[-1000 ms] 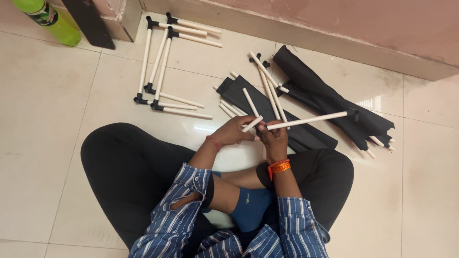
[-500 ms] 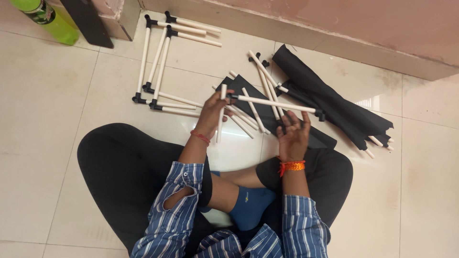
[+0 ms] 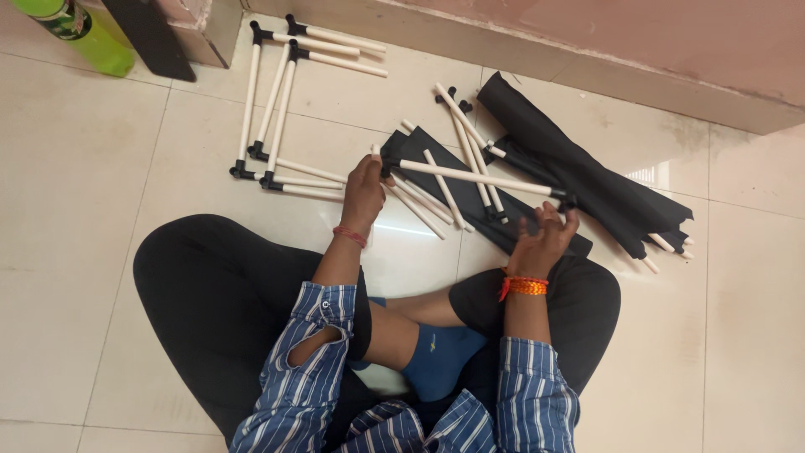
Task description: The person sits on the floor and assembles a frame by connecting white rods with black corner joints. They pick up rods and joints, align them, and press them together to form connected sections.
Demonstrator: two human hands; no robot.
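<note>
Rod (image 3: 478, 178), white and thin, spans the gap between both hands, held off the floor in front of the seated person. Its long axis runs roughly from 10 o'clock down to 4 o'clock, left end a little higher in the head view. Left hand (image 3: 364, 186) closes around that left end, where a black connector (image 3: 387, 170) seems to sit; the grip looks firm, fingers wrapped. Right hand (image 3: 543, 240) sits just under the right end with fingers spread and blurred, so whether it pinches the rod or only touches it cannot be told. A second black connector (image 3: 567, 201) shows at that end, just above the fingertips. Loose white rods (image 3: 436, 201) lie on black fabric (image 3: 587, 180) right behind the held one, at 12 o'clock from the hands. An assembled rod frame (image 3: 268, 109) lies at 10 o'clock, nearer the left hand.
</note>
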